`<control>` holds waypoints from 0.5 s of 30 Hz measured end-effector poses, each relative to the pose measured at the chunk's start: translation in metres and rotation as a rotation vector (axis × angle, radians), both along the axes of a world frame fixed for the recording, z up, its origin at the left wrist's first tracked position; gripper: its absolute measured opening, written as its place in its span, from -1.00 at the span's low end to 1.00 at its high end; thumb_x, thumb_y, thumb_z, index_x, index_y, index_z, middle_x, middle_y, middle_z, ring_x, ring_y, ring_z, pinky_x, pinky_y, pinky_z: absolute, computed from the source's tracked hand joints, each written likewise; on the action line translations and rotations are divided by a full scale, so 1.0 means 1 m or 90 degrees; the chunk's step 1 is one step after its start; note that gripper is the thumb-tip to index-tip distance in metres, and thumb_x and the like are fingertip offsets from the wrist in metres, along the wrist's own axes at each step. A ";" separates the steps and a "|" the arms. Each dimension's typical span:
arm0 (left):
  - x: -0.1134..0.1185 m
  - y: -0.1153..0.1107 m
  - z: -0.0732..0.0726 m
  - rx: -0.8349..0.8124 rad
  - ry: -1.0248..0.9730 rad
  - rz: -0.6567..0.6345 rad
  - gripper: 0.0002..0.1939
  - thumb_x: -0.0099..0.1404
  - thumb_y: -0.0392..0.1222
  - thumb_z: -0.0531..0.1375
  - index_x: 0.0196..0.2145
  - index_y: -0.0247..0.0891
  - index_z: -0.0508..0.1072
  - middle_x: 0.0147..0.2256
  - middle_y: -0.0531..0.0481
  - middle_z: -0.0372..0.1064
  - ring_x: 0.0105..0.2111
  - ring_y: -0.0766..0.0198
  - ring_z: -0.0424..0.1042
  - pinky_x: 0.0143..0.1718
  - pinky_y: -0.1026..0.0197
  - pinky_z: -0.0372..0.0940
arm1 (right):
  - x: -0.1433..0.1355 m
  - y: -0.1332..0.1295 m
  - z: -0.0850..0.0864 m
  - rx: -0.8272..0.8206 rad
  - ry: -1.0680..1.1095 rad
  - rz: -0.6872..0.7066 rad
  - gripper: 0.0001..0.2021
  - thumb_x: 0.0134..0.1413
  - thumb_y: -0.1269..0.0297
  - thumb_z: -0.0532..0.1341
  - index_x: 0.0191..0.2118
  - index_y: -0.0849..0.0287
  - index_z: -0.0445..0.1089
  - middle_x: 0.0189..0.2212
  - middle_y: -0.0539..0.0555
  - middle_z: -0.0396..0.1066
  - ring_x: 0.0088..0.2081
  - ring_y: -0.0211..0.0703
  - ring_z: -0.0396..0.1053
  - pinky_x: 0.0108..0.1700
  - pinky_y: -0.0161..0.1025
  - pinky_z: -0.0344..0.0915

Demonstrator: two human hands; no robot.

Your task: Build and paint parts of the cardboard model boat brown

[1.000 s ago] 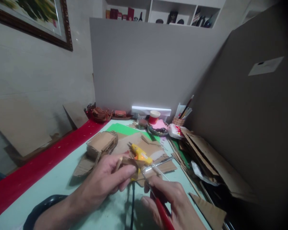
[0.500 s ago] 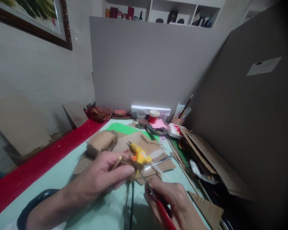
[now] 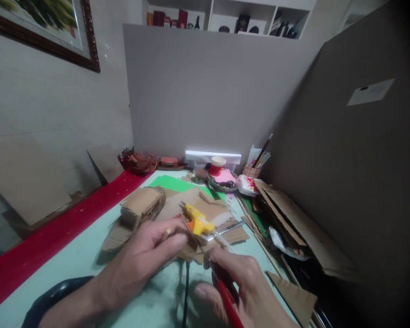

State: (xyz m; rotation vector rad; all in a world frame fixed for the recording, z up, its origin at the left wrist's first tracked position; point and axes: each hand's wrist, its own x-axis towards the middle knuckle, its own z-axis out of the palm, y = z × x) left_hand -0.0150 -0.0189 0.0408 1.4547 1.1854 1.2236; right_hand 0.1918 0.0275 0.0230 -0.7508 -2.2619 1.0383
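Note:
My left hand (image 3: pixel 153 253) is closed on a small cardboard strip (image 3: pixel 167 233), which is mostly hidden by the fingers. A pair of red-handled scissors (image 3: pixel 229 303) is gripped in my right hand (image 3: pixel 249 280), its blades pointing up and left toward the strip and blurred. One finger of my right hand sticks out to the left, apart from the handle. Just beyond both hands, a yellow glue gun (image 3: pixel 198 222) lies on cardboard sheets, its black cord (image 3: pixel 186 291) running toward me. A silver-coloured cutter (image 3: pixel 225 230) rests beside the glue gun.
Behind my left hand stands a cardboard model (image 3: pixel 141 205). Green paper (image 3: pixel 172 183) lies farther back. A red paper cup (image 3: pixel 217 166) stands on a round tray (image 3: pixel 229 189). Stacked cardboard (image 3: pixel 290 214) lines the right side, near a pen holder (image 3: pixel 252 171).
My right hand's lower finger has spread out to the left, away from the scissors handle. The blades show less clearly. My left hand has shifted slightly left and still holds the cardboard strip.

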 end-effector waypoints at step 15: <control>-0.015 0.002 0.005 -0.028 0.102 -0.067 -0.64 0.35 0.07 0.12 -0.40 -0.27 0.48 -0.44 0.05 0.26 -0.43 0.28 0.21 -0.38 0.24 0.15 | 0.010 -0.009 0.001 0.136 -0.076 -0.032 -0.78 0.25 0.26 0.17 -0.44 0.10 0.24 -0.54 -0.10 0.25 -0.50 -0.27 0.18 -0.42 -0.38 0.17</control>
